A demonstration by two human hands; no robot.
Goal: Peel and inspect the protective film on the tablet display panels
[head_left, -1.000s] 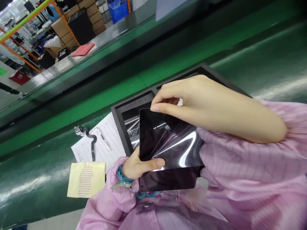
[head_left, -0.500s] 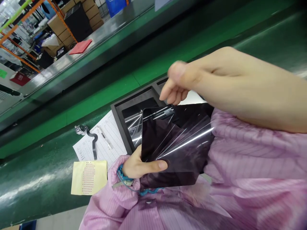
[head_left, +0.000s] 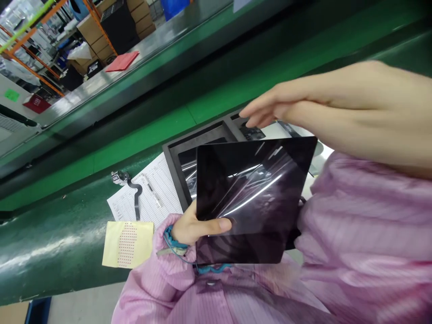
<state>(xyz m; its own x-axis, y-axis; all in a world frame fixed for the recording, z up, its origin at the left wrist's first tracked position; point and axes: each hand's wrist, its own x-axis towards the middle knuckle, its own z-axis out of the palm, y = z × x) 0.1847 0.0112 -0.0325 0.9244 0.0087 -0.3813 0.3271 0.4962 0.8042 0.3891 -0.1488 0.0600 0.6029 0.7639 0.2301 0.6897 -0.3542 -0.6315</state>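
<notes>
Lying on a green counter (head_left: 50, 245): a dark tray (head_left: 173, 171), split into at least two compartments. Lying in the left compartment (head_left: 204, 139): a shiny black panel (head_left: 189, 173), partly covered from view. Showing at the right one: a dark piece (head_left: 252, 132) and a white piece (head_left: 272, 130), too hidden to name.

Counted left of the tray: one printed sheet (head_left: 168, 184), one pen (head_left: 152, 191) lying on it, one metal clip (head_left: 119, 177) with one dark strap (head_left: 137, 202), and one yellow paper (head_left: 111, 245) with rows of red marks.

Gripping one glossy dark screen (head_left: 256, 189) by its left edge in the left hand (head_left: 197, 229), thumb flat on the face, fingers hidden behind. Keeping it between tray and pink jacket (head_left: 205, 301). Holding the right hand (head_left: 317, 105) over the upper right corner, palm down, fingers straight and together, loosely open with nothing visible in it.
</notes>
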